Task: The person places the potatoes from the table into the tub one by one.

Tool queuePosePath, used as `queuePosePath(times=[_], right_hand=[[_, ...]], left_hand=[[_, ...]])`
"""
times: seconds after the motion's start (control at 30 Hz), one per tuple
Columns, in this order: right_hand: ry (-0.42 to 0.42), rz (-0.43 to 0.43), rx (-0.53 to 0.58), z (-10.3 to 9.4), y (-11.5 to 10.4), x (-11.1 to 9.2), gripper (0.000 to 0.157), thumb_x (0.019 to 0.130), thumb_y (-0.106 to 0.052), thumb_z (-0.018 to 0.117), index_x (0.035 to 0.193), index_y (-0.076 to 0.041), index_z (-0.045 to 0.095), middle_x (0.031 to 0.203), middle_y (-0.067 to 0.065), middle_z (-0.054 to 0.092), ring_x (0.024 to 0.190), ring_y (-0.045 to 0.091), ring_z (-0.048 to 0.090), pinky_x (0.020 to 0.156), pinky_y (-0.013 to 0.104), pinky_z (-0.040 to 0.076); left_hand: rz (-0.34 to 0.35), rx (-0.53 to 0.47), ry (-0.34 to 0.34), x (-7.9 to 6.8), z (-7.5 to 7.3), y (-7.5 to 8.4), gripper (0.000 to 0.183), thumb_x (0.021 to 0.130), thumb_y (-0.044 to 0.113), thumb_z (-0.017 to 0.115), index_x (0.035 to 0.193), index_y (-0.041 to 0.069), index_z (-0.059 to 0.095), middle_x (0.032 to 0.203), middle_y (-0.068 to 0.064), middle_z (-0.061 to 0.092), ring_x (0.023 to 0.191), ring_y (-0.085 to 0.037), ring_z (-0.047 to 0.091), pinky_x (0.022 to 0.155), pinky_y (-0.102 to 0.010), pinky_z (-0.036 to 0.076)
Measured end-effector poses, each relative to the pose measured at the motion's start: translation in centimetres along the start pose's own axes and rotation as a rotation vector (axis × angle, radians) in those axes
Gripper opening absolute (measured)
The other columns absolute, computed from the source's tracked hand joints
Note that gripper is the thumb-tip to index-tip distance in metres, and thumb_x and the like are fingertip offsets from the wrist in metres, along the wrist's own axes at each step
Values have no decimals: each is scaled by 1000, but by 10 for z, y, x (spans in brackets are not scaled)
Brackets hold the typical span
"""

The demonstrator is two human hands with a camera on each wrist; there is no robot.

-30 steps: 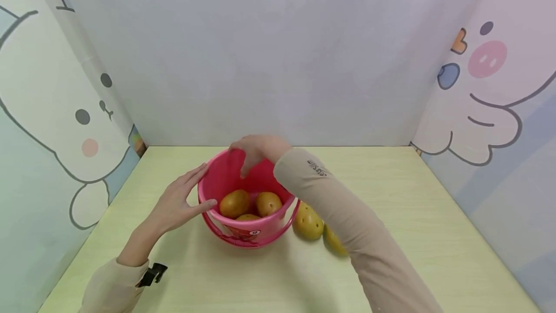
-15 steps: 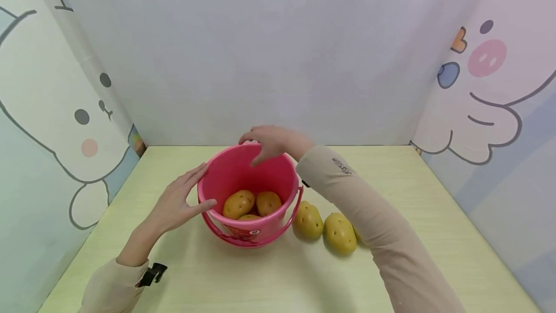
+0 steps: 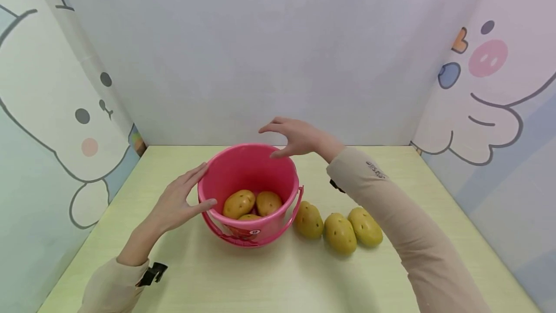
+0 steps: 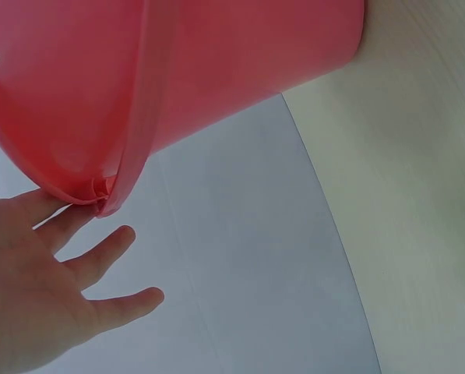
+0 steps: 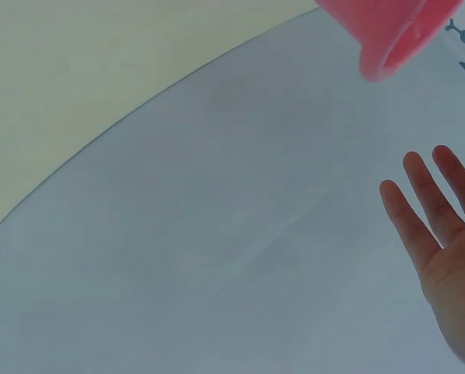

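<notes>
Bucket (image 3: 249,170) of pink colour stands upright on the table (image 3: 204,279), and its mouth shows toward the camera on the head. Inside it lie three yellow-brown potatoes: one at the left (image 3: 239,204), one at the right (image 3: 268,203), and one nearer to the person, of which the front rim hides the lower part. The handle (image 3: 240,242) hangs down along the near side, below a small label (image 3: 255,232).

Left hand (image 3: 175,204) is at the left side of the rim, wide, with thumb and fingers well spread. In the left wrist view, two of its fingers are against the rim beside the joint of the handle, while two others point freely in the air.

Right hand (image 3: 297,136) is in the air, over the far right part of the rim. It is also wide, with the fingers apart (the right wrist view shows them separate from the bucket).

To the right of the bucket, three other potatoes make a short row: the first (image 3: 309,220) just beside the bucket, then a second (image 3: 340,234) and a third (image 3: 365,227). Both sleeves are beige. Behind the table rises a pale wall (image 3: 278,52), and cartoon animals decorate the side panels.
</notes>
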State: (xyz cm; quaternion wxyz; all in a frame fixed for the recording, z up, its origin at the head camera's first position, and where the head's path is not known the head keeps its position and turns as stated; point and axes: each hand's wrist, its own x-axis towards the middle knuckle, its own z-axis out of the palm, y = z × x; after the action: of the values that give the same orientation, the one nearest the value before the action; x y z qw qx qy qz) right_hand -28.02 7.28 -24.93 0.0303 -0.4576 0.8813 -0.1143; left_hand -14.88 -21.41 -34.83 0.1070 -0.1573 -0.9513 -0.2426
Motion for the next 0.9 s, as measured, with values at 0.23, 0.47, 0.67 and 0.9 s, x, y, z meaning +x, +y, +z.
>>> queuePosePath(times=[0.23, 0.47, 0.67, 0.9], right_hand=[[65, -13, -2, 3, 16, -17, 65, 73, -35, 70, 130, -20, 43, 125, 3, 42, 111, 16, 39, 85, 34, 42], [107, -9, 11, 6, 29, -33, 67, 71, -36, 71, 130, -20, 44, 125, 2, 41, 112, 17, 39, 85, 36, 42], [114, -15, 6, 11, 39, -46, 66, 73, -39, 69, 130, -19, 43, 127, 4, 40, 114, 19, 38, 87, 40, 41], [120, -10, 4, 19, 46, -60, 65, 74, -40, 67, 131, -19, 42, 129, 6, 38, 115, 21, 36, 87, 42, 40]], left_hand=[[4, -3, 2, 0, -1, 1, 80, 74, 46, 63, 138, 8, 30, 137, -13, 32, 119, -35, 31, 84, -59, 34], [6, -4, 1, 0, -1, 1, 80, 75, 45, 63, 138, 8, 30, 137, -13, 32, 119, -35, 31, 84, -59, 34], [2, -5, -2, 0, -1, 1, 81, 74, 46, 63, 138, 9, 30, 137, -13, 32, 119, -35, 30, 84, -59, 35], [3, -9, -1, -1, -1, 1, 80, 74, 46, 63, 138, 9, 30, 137, -13, 32, 119, -35, 30, 84, -59, 34]])
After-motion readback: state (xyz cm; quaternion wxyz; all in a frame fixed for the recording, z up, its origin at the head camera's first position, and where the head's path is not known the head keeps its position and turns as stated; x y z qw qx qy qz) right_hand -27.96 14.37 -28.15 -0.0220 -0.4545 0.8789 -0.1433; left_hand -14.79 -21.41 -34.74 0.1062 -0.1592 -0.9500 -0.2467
